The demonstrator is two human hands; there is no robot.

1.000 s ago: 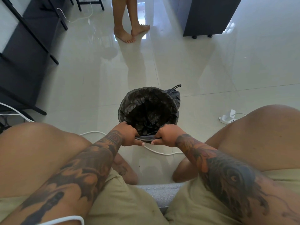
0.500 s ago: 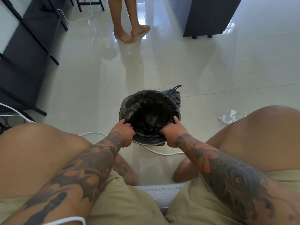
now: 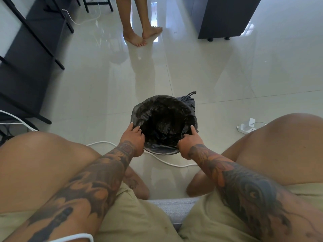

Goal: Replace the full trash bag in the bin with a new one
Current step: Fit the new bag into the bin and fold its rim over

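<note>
A small round bin [image 3: 163, 150] stands on the floor between my knees, lined with a black trash bag [image 3: 162, 119] whose edge is folded over the rim. My left hand [image 3: 133, 139] lies on the rim's left side with its fingers stretched along the bag edge. My right hand [image 3: 189, 143] rests on the rim's right side, its index finger pointing forward along the plastic. Behind the bin at the right sits a tied dark bag [image 3: 187, 100] with a loop handle sticking up.
A white cable [image 3: 167, 162] runs on the tiles just in front of the bin. A white power strip [image 3: 247, 127] lies to the right. A barefoot person [image 3: 139, 35] stands further off. Black furniture legs [image 3: 35, 67] line the left; a dark cabinet [image 3: 225, 18] stands far right.
Both hands let go of the pinched near edge of the bag, moved apart along the rim, and now lie with fingers stretched on its left and right sides.
</note>
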